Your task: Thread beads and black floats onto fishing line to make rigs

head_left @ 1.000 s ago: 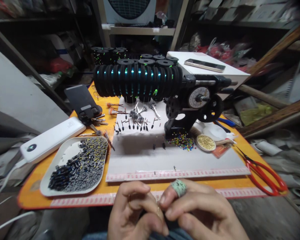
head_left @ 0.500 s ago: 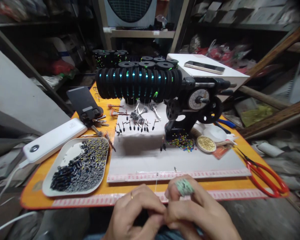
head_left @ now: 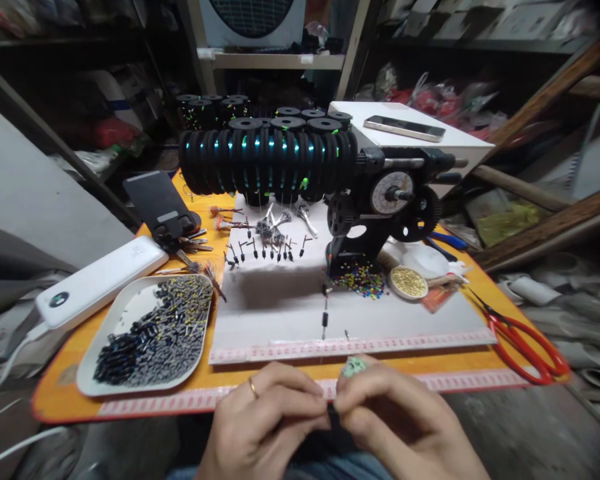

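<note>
My left hand (head_left: 265, 423), with a gold ring on one finger, is closed in a pinch at the table's front edge. Opposite it, my right hand (head_left: 410, 417), one finger wrapped in green patterned tape, pinches too. A small gap separates the fingertips. Whatever they hold is too fine to make out. Above the hands, a small black piece (head_left: 325, 319) hangs in line below another dark piece (head_left: 326, 289), apparently on a thin line. A small dark metallic piece (head_left: 347, 335) lies near the pink-marked ruler strip (head_left: 400, 345) on the white board (head_left: 265, 327).
A black winding machine (head_left: 360, 227) carries a row of black spools (head_left: 270, 160). On the left are a white tray (head_left: 85, 367) of small grey and black parts and a white power bank (head_left: 103, 280). Red-handled scissors (head_left: 535, 347), coloured beads (head_left: 360, 280) and a gold-bead dish (head_left: 409, 283) stand right.
My fingertips, touching before, have moved slightly apart. One hanging black piece now sits lower, separate from the one above it. The whole view has shifted a little.
</note>
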A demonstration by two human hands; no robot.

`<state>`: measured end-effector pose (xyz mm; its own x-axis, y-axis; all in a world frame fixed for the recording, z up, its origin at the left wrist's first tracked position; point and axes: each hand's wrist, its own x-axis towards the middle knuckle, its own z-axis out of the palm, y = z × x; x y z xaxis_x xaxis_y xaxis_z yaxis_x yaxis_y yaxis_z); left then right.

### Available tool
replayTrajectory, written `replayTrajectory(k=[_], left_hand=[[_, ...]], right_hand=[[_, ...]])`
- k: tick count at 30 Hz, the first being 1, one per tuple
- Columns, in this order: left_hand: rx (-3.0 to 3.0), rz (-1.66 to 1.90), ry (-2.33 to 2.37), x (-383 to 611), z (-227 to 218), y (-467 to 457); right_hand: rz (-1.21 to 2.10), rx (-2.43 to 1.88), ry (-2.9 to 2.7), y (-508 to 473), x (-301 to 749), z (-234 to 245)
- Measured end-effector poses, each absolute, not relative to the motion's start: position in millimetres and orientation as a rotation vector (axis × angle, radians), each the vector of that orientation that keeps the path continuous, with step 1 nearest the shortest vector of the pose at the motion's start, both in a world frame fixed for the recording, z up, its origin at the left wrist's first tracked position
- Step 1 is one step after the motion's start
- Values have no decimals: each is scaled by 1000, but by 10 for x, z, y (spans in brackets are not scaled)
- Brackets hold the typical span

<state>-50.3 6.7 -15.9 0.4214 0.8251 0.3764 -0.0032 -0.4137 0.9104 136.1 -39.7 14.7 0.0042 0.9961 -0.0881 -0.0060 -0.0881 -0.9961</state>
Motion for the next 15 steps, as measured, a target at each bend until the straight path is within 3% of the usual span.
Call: replayTrajectory(k=[8, 15], left_hand=[[884, 1123, 837, -304, -44, -41], [866, 1102, 849, -288, 24, -44]], right_hand=[[1584, -1164, -733, -375, 1259, 139], [1637, -1201, -748, -358, 1265, 202]])
